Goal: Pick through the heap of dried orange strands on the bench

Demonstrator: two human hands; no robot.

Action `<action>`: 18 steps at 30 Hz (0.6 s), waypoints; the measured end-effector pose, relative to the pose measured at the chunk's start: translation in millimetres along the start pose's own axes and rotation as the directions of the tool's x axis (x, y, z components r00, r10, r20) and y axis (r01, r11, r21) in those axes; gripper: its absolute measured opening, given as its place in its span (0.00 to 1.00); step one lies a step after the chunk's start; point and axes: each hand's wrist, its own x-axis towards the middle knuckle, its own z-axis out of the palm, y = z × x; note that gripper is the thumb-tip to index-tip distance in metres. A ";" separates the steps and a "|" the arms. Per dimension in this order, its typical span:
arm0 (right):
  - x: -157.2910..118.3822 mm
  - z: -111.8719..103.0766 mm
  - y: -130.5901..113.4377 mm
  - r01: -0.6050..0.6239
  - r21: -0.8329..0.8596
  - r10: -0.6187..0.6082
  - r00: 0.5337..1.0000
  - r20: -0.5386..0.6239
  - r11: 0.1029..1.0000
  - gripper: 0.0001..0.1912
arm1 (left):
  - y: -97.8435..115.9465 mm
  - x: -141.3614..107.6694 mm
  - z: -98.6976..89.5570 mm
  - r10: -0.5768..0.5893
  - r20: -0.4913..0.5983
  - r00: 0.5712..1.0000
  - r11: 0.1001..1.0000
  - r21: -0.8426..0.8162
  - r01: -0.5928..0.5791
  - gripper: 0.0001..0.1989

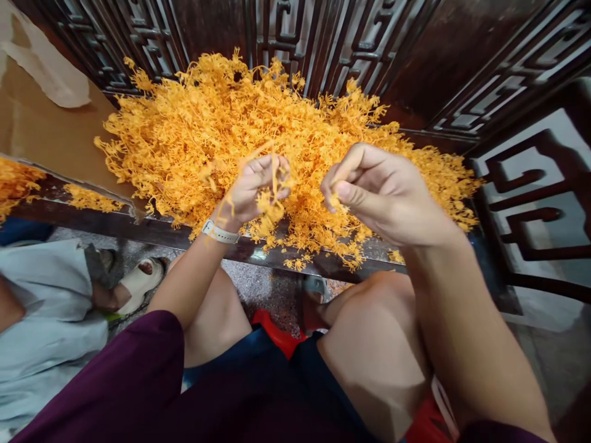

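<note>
A big heap of orange artificial flower sprigs point(221, 117), thin stems with small fringed heads, is piled in front of me. Over its front part my left hand point(253, 184), with a pale band on the wrist, is closed around a tangled orange sprig point(270, 209). Some strands stick up past its fingers, and part of the sprig is hidden by them. To the right, apart from the left hand, my right hand point(388, 191) pinches a small orange piece point(335, 200) between thumb and index finger. Its exact shape is mostly covered.
The heap lies on a dark wooden bench point(161, 237) against a carved lattice back point(295, 37). A cardboard sheet point(50, 129) stands at the left, with more orange sprigs point(92, 198) beyond it. A carved armrest point(535, 215) bounds the right. Another person's grey clothing point(46, 295) shows at lower left.
</note>
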 end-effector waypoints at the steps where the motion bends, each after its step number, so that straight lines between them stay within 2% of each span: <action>1: 1.0 -6.7 0.3 0.013 -0.031 -0.014 1.000 -0.028 0.999 0.19 | 0.0 1.8 -1.3 -0.005 -0.048 0.999 1.000 -0.012 0.005 0.22; 3: 7.0 -24.7 6.0 0.065 0.015 -0.062 0.988 -0.139 0.998 0.15 | -0.4 4.8 -4.4 -0.012 -0.098 0.995 0.999 -0.030 0.009 0.19; 5: 15.4 -46.4 15.4 0.147 0.178 -0.082 0.941 -0.328 0.973 0.09 | -0.9 6.8 -7.6 -0.007 -0.101 0.995 0.999 -0.047 0.002 0.16; 6: 19.2 -56.7 20.2 0.169 0.265 -0.044 0.906 -0.422 0.949 0.06 | -1.3 7.6 -8.9 -0.003 -0.100 0.995 0.998 -0.055 -0.002 0.16; 8: 23.6 -71.1 27.6 0.118 0.401 0.119 0.848 -0.517 0.908 0.10 | -2.1 8.6 -10.4 0.000 -0.106 0.994 0.999 -0.050 -0.006 0.15; 10: 23.7 -73.1 31.1 0.011 0.468 0.250 0.834 -0.492 0.884 0.13 | -3.2 9.0 -9.8 0.006 -0.110 0.994 1.000 -0.002 -0.006 0.15; 11: 23.0 -69.2 31.6 -0.036 0.466 0.272 0.851 -0.449 0.884 0.13 | -3.7 8.8 -8.8 0.016 -0.104 0.994 0.999 0.029 -0.013 0.16; 13: 21.7 -54.2 31.5 -0.100 0.377 0.234 0.915 -0.328 0.921 0.14 | -4.5 7.6 -5.5 0.044 -0.070 0.997 0.995 0.088 -0.038 0.15; 15: 22.3 -35.5 32.1 -0.105 0.212 0.152 0.965 -0.216 0.972 0.17 | -4.8 5.5 -1.5 0.070 -0.028 0.997 0.989 0.131 -0.066 0.14; 18: 25.5 -13.7 36.1 -0.050 -0.021 0.047 0.992 -0.121 0.999 0.20 | -5.0 1.8 3.5 0.085 0.049 0.995 0.976 0.195 -0.093 0.14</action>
